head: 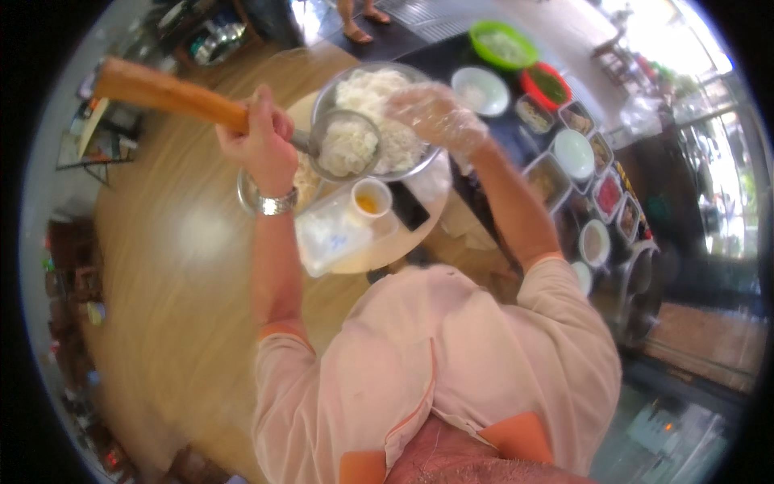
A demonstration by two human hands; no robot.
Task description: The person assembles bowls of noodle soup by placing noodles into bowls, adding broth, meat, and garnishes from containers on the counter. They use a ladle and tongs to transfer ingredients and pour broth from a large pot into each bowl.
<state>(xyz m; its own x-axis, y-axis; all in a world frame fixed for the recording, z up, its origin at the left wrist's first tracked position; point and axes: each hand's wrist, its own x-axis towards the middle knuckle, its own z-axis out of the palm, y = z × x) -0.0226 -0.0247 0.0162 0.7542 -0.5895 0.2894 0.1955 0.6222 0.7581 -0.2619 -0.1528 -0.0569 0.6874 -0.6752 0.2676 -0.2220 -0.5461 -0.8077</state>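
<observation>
My left hand (260,142), bare with a metal watch at the wrist, grips the wooden handle (175,97) of a strainer ladle. Its round metal basket (376,145) holds a clump of white noodles (347,148) over the near left part of a large metal bowl (320,103). More white noodles (372,88) fill that bowl. My right hand (438,118), in a clear plastic glove, is over the bowl's right side; its fingertips are blurred against the noodles, and whether they hold any I cannot tell.
On the round table (387,257) are a white cup with yellow contents (367,199), a dark phone (409,207), a plastic bag (323,242) and a second metal bowl (245,192). Right, a dark counter holds a green basket (526,59), a red bowl (565,100) and several containers. A person's feet (360,33) show beyond.
</observation>
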